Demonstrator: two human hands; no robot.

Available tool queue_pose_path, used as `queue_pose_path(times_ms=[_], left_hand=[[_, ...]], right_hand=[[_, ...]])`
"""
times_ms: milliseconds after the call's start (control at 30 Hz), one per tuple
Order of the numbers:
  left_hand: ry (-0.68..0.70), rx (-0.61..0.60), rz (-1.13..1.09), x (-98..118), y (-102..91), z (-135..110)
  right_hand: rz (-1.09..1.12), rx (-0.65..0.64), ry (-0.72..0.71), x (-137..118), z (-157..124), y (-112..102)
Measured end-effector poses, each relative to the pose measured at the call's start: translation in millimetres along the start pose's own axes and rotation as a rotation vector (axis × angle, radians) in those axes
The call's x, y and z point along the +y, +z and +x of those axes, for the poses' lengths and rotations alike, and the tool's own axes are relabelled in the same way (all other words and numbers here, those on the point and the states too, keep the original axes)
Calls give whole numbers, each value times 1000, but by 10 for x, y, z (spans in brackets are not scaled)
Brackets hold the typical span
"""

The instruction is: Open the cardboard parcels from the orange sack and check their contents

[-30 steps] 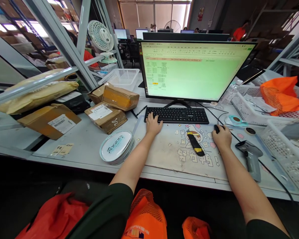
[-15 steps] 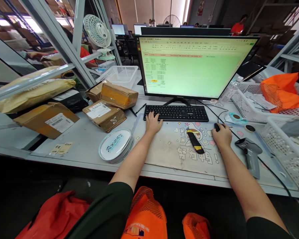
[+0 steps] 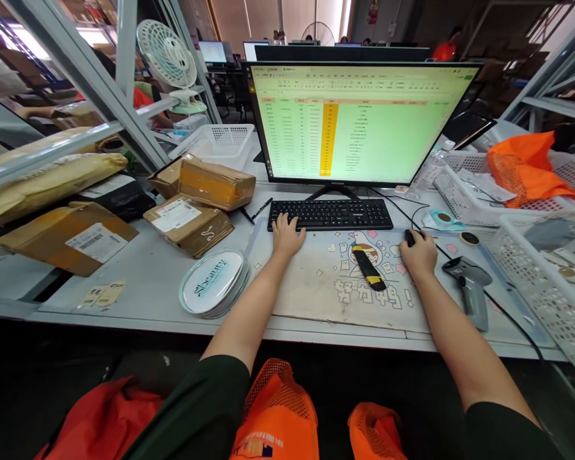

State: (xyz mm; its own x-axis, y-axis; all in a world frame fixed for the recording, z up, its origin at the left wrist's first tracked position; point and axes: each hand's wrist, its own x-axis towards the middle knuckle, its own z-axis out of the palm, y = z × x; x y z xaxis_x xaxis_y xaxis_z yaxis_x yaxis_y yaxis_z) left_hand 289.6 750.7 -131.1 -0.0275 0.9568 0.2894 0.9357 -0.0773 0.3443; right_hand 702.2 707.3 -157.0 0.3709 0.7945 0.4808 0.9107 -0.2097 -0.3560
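While the left hand point(image 3: 286, 235) rests open on the left end of the keyboard point(image 3: 335, 214) at frame centre, the right hand point(image 3: 418, 254) cups the black mouse point(image 3: 409, 237) to its right; a spreadsheet fills the monitor point(image 3: 359, 121) above, and sealed parcels point(image 3: 191, 220) lie unopened at centre left

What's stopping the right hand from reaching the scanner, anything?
Probably yes, it can: the right hand rests on the mouse, and the scanner lies on the desk just to its right, nothing standing between them.

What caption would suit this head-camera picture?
Left hand on the keyboard, right hand on the mouse, spreadsheet on the monitor.
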Motion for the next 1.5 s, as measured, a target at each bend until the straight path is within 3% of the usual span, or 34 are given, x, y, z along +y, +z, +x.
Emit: queue_pose_path(times_ms=[200,1000,1100,1200,1267,1333,1400,1500], left_hand=[[24,-22,7,11,-17,-3],[40,-24,8,68,-88,-17],[109,-75,0,201,-206,-98],[225,-152,-28,265,-536,-349],[287,-172,-45,141,-868,-619],[273,-149,-14,-150,-1211,-932],[119,-110,118,-546,-1471,-1225],[-238,-192,293,-1115,-1627,-1515]], right_hand=[[-13,-52,-17,-30,3,-18],[5,-46,-25,-14,29,-7],[4,-44,-31,-5,20,6],[6,-49,-40,1,22,16],[6,-50,-47,3,26,23],[5,-49,-47,5,19,29],[4,-48,-41,8,4,27],[-1,-50,-21,-17,2,-25]])
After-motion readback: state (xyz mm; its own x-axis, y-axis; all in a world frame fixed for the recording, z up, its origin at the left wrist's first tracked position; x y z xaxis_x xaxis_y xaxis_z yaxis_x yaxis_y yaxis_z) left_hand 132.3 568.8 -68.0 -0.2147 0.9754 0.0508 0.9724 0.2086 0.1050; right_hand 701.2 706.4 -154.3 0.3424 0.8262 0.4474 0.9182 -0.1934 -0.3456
